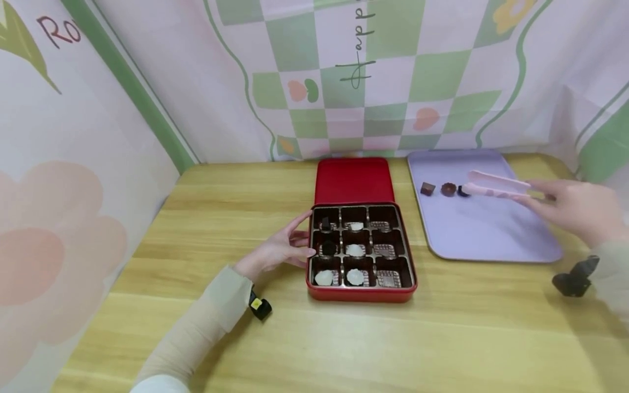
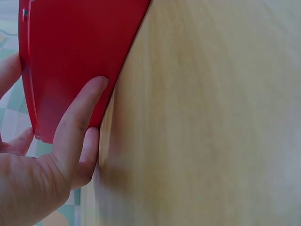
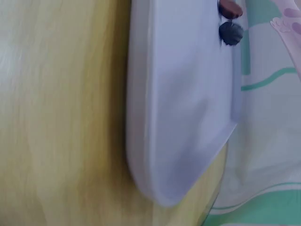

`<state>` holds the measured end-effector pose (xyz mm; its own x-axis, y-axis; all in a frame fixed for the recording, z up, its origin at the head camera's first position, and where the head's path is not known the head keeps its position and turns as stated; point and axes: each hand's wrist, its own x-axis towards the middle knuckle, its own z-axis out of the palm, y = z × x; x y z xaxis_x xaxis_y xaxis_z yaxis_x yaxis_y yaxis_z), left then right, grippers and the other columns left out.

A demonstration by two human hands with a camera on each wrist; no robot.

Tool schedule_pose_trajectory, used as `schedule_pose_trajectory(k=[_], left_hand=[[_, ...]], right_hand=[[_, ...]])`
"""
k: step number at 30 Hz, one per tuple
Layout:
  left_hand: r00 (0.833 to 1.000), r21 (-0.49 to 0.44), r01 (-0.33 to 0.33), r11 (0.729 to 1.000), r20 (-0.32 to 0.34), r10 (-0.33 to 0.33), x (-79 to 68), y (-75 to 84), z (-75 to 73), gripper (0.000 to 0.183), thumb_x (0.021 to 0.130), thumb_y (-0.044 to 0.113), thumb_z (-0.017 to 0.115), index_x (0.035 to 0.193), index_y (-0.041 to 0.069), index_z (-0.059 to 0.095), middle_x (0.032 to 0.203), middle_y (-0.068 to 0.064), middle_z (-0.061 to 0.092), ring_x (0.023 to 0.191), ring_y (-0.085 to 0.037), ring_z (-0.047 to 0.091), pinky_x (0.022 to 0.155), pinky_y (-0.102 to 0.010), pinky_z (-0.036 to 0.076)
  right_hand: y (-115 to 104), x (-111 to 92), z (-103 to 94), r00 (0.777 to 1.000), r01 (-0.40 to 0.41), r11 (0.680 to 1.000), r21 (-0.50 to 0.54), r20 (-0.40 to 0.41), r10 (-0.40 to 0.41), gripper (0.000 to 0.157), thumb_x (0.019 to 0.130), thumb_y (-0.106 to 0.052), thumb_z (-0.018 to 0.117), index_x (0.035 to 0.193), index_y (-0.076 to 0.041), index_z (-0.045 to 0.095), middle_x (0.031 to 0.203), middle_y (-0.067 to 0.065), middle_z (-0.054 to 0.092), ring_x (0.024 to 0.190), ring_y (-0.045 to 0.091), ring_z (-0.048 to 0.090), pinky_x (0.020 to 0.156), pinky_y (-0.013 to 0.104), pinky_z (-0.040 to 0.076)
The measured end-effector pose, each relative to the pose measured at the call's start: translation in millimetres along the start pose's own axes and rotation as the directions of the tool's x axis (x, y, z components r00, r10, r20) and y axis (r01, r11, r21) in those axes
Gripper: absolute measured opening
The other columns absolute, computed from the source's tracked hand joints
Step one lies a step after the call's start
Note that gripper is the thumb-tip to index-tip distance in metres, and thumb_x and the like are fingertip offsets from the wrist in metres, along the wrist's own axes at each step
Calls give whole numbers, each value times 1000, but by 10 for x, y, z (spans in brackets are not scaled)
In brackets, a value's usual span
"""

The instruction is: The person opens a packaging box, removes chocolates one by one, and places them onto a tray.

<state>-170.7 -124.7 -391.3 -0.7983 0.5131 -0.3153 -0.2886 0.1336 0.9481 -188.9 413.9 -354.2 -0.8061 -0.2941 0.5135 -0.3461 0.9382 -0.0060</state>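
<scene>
My left hand (image 1: 277, 251) rests against the left side of a red tin (image 1: 361, 295), its fingers fairly straight; the left wrist view shows the thumb and fingertips touching the red wall (image 2: 70, 56). Dark and white chocolates lie in the left and middle columns of its divided insert, including a white one (image 1: 355, 277) at the front. Pink tongs (image 1: 491, 192) are held in my right hand (image 1: 577, 210) above a lilac tray (image 1: 491, 234). Their tips are by a dark fluted chocolate (image 3: 231, 33), partly hidden in the head view. Whether they touch it, I cannot tell.
A brown square chocolate (image 1: 427, 189) and a brown fluted one (image 1: 448, 189) lie in a row on the tray. Behind the tin, its red lid (image 1: 354, 180) lies folded back. Patterned cloth (image 1: 388, 82) hangs along the back edge of the wooden table (image 1: 236, 207).
</scene>
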Motion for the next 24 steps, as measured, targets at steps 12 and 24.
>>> schedule_pose_trajectory(k=[12,24], left_hand=[[1000,-2,-1,1000,-7,1,-6,7,4,91,88,-7,59,151,37,12,148,-25,23,133,-39,35,84,-51,55],[1000,-1,4,1000,-10,-4,-8,-1,2,91,87,-7,59,151,38,13,148,-24,23,133,-38,35,83,-50,55]], right_hand=[[-362,172,-63,995,90,996,7,-36,-90,56,75,-54,71,102,-4,73,59,8,61,41,16,38,34,35,29],[-768,361,64,929,341,939,38,-169,-330,79,86,-75,35,100,-6,72,71,15,68,43,23,49,34,31,29]])
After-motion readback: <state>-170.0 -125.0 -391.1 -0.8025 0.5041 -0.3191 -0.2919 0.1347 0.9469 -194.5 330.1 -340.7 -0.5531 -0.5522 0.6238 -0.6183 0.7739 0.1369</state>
